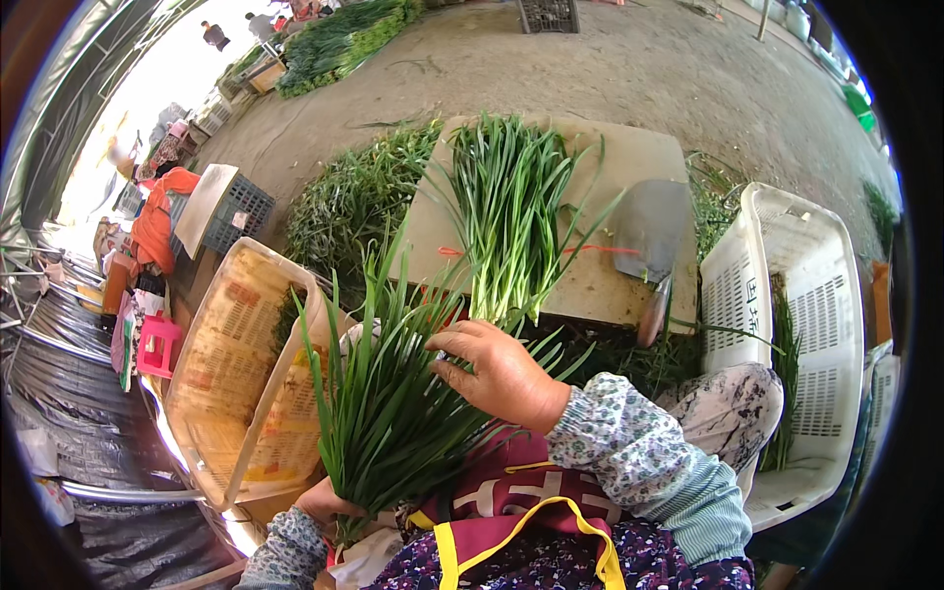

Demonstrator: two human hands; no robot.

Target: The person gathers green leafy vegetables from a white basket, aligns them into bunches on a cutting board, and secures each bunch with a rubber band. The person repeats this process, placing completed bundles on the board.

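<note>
My left hand point(328, 503) grips a loose bunch of garlic chives point(383, 398) by its lower end, at my lap. The long leaves fan upward and to the right. Over the right side of these leaves is my right hand point(494, 372), its fingers curved and apart, nothing visibly pinched in them. A second, neater pile of chives point(509, 206) lies on a board point(649, 151) in front of me, pale stems towards me. From beneath that pile a red tie point(601, 251) sticks out on both sides. A broad-bladed cleaver point(653, 228) rests at the board's right.
To my left leans a stained plastic crate point(214, 376); to my right a white crate point(807, 310) holds some chives. Leaf trimmings point(354, 206) heap beside the board. A pink stool point(158, 345), a dark crate point(240, 210) and people point(214, 35) are farther off.
</note>
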